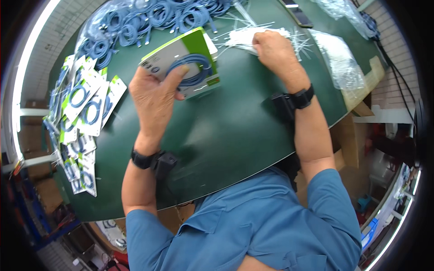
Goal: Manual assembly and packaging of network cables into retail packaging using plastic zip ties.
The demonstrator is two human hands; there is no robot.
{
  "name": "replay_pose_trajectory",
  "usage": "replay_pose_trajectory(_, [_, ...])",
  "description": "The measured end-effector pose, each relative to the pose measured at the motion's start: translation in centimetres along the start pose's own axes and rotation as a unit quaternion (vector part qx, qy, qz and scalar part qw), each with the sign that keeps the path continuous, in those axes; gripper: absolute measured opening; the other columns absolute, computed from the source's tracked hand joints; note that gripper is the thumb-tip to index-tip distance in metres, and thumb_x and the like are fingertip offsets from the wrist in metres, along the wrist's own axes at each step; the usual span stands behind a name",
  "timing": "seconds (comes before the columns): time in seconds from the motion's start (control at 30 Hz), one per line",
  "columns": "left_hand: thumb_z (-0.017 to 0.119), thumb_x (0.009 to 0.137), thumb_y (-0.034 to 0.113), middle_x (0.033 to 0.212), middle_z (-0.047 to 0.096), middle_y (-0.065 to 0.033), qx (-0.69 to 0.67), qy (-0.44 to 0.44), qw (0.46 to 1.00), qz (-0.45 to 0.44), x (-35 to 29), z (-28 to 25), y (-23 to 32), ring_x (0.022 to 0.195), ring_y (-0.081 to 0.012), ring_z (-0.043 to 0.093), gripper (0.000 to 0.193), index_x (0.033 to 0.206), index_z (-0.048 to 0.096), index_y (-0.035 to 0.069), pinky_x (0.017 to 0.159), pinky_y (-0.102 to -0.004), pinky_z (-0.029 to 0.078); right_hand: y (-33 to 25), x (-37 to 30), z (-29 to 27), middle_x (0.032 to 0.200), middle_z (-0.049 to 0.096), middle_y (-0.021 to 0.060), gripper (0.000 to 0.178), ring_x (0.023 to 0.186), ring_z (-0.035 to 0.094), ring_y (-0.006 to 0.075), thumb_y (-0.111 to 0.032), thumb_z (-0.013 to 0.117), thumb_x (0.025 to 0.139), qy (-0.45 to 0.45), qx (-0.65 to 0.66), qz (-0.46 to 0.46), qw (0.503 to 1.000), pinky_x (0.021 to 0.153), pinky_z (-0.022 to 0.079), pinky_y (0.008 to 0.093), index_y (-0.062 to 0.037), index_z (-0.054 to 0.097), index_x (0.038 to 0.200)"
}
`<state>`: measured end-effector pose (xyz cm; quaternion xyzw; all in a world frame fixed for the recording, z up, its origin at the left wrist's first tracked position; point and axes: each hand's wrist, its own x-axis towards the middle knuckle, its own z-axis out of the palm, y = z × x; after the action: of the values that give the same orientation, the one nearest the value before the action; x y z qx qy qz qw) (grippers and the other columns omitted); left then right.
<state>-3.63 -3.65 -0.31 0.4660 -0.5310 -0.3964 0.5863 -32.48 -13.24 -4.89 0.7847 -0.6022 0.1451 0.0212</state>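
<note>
My left hand [153, 99] grips a white-and-green packaging card [191, 43], its thumb pressing a coiled blue cable [203, 80] against the front. The card is tilted and held up over the table. My right hand [275, 52] is at a heap of thin white cable ties [242, 37], its fingers curled inward. Its fingertips are partly hidden, so whatever they pinch cannot be made out. Each wrist wears a black strap with a small black box.
Many coiled blue cables [129, 27] lie along the far left of the green table [226, 140]. Finished-looking carded cables [92, 108] pile up at the left edge. A phone [296, 13] and a clear plastic bag of white ties [339, 61] lie at the far right.
</note>
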Motion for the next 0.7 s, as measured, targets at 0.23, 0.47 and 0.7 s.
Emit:
replay_pose_trajectory(0.23, [0.074, 0.094, 0.002, 0.106, 0.071, -0.01, -0.052, -0.076, 0.995, -0.049, -0.4, -0.1, 2.1, 0.081, -0.0102, 0.067, 0.028, 0.118, 0.061, -0.003, 0.053, -0.0213, 0.056, -1.1, -0.3, -1.3, 0.092, 0.073, 0.0184, 0.015, 0.09, 0.07, 0.0392, -0.017, 0.066, 0.092, 0.034, 0.063, -0.008, 0.997, 0.082, 0.056, 0.0471, -0.0043, 0.073, 0.095])
replay_pose_trajectory(0.47, [0.072, 0.095, 0.0, 0.113, 0.068, -0.0111, -0.058, -0.083, 0.995, -0.011, -1.0, -0.6, 3.1, 0.091, -0.0127, 0.068, 0.026, 0.117, 0.059, -0.002, 0.062, -0.0252, 0.063, -2.0, 0.1, -2.9, 0.086, 0.073, 0.014, 0.013, 0.076, 0.071, 0.0295, -0.014, 0.074, 0.089, 0.109, 0.19, -0.047, 0.975, 0.071, 0.056, 0.0378, -0.0031, 0.073, 0.096])
replay_pose_trajectory(0.7, [0.071, 0.095, -0.002, 0.115, 0.068, -0.0137, 0.012, -0.017, 0.995, 0.095, -1.7, -1.8, 4.6, 0.1, -0.0183, 0.07, 0.024, 0.114, 0.058, -0.002, 0.075, -0.0305, 0.064, -4.4, -0.5, -5.0, 0.084, 0.074, 0.0063, 0.014, 0.071, 0.065, 0.0088, -0.015, 0.078, 0.094, 0.087, 0.551, 0.025, 0.83, 0.061, 0.051, 0.0241, -0.0019, 0.072, 0.094])
